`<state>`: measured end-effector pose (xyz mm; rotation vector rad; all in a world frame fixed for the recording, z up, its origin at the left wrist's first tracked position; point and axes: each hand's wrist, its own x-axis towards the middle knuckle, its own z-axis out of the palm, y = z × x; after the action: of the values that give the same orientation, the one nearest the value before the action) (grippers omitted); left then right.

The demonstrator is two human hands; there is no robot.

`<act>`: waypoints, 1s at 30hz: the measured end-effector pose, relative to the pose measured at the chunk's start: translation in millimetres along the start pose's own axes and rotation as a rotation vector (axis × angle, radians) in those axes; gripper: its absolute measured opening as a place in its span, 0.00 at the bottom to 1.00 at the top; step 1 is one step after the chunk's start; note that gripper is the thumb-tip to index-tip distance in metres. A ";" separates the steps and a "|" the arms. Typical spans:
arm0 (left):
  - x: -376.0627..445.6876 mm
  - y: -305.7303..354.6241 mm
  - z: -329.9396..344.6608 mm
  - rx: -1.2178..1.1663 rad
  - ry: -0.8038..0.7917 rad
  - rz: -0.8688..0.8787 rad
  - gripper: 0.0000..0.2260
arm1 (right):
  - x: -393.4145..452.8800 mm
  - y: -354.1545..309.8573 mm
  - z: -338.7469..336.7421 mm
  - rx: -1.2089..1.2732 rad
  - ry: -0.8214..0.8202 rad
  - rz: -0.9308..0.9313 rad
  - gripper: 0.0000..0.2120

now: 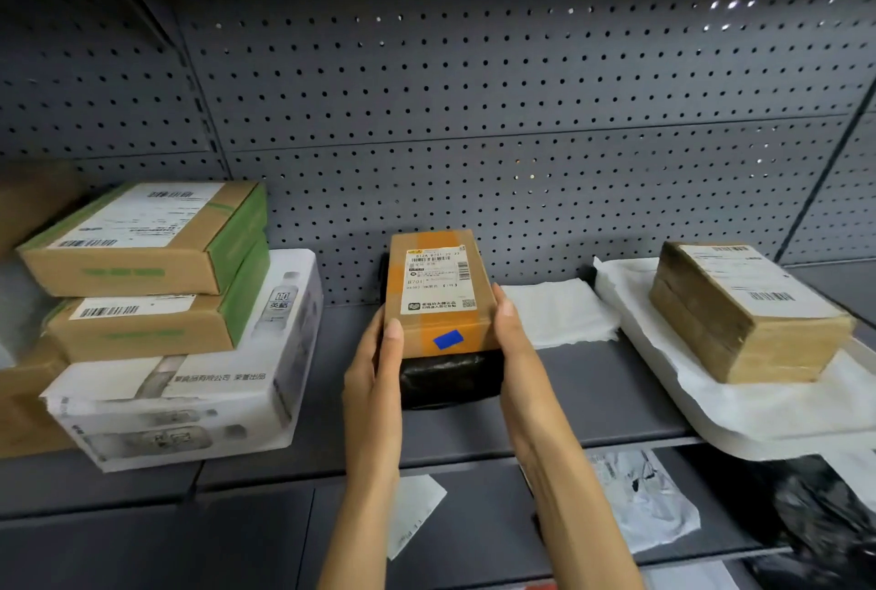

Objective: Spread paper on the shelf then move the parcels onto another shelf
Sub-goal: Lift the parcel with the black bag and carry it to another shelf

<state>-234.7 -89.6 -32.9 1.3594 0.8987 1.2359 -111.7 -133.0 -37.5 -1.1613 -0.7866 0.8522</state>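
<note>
Both hands grip one small cardboard box [438,293] from either side: the left hand [374,366] curls round its left edge, the right hand [514,343] round its right edge. That box rests on a black parcel [450,376] lying on the grey shelf [592,395]. Just right of it lies a folded white paper [559,312]. Farther right, a brown parcel [744,309] sits on a spread sheet of paper [758,404]. To the left, two green-edged boxes [147,267] are stacked on a white carton [189,400]. A perforated back panel [474,115] stands behind.
</note>
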 end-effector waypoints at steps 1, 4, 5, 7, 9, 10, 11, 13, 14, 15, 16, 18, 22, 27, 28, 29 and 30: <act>-0.6 2.3 4.1 -0.003 -0.005 0.001 0.20 | -0.2 -1.3 -3.8 -0.003 0.005 -0.003 0.30; -2.7 7.4 15.7 -0.019 -0.024 -0.006 0.20 | -2.3 -7.5 -14.1 0.001 0.004 -0.008 0.33; -4.7 9.0 19.6 -0.020 -0.031 -0.009 0.20 | -3.4 -9.3 -18.0 0.002 0.007 -0.017 0.33; -9.2 12.7 26.9 -0.023 -0.047 -0.005 0.19 | -6.2 -14.7 -25.5 0.010 0.020 -0.029 0.36; -15.0 17.2 36.1 -0.028 -0.065 -0.003 0.19 | -9.4 -20.2 -34.8 0.009 0.032 -0.038 0.37; -17.9 19.6 40.3 -0.030 -0.072 -0.003 0.19 | -11.2 -23.5 -39.2 0.003 0.036 -0.040 0.37; -20.9 22.8 44.8 -0.030 -0.078 0.000 0.19 | -13.0 -27.9 -43.4 0.000 0.040 -0.043 0.36; -29.0 28.8 56.1 -0.030 -0.081 0.009 0.19 | -17.5 -35.7 -55.3 0.003 0.051 -0.059 0.34; -33.6 32.1 62.3 -0.036 -0.084 0.016 0.19 | -20.6 -40.7 -61.8 0.010 0.052 -0.069 0.33; -39.3 35.4 70.1 -0.047 -0.091 0.017 0.19 | -25.4 -46.1 -69.8 0.019 0.053 -0.084 0.32; -43.5 38.1 77.0 -0.063 -0.095 0.015 0.20 | -28.3 -50.9 -76.8 0.022 0.053 -0.101 0.30; -57.1 44.8 95.7 -0.086 -0.097 0.005 0.21 | -36.8 -61.6 -96.7 0.027 0.062 -0.123 0.29; -86.6 60.9 141.5 -0.109 -0.119 0.028 0.23 | -53.9 -87.6 -143.9 0.027 0.099 -0.149 0.36; -132.1 84.1 211.2 -0.175 -0.177 0.094 0.20 | -89.6 -133.0 -216.1 0.005 0.141 -0.230 0.31; -140.7 88.0 225.5 -0.191 -0.191 0.106 0.20 | -98.2 -142.2 -231.5 -0.010 0.144 -0.251 0.27; -149.8 91.6 241.1 -0.208 -0.208 0.117 0.19 | -107.5 -151.4 -248.0 -0.023 0.141 -0.275 0.24; -159.5 93.8 258.1 -0.225 -0.227 0.129 0.20 | -117.4 -160.4 -265.4 -0.038 0.136 -0.298 0.23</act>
<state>-23.1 -312.4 47.2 1.3594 0.5048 1.2110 89.8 -381.2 50.5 -1.0896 -0.8410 0.5086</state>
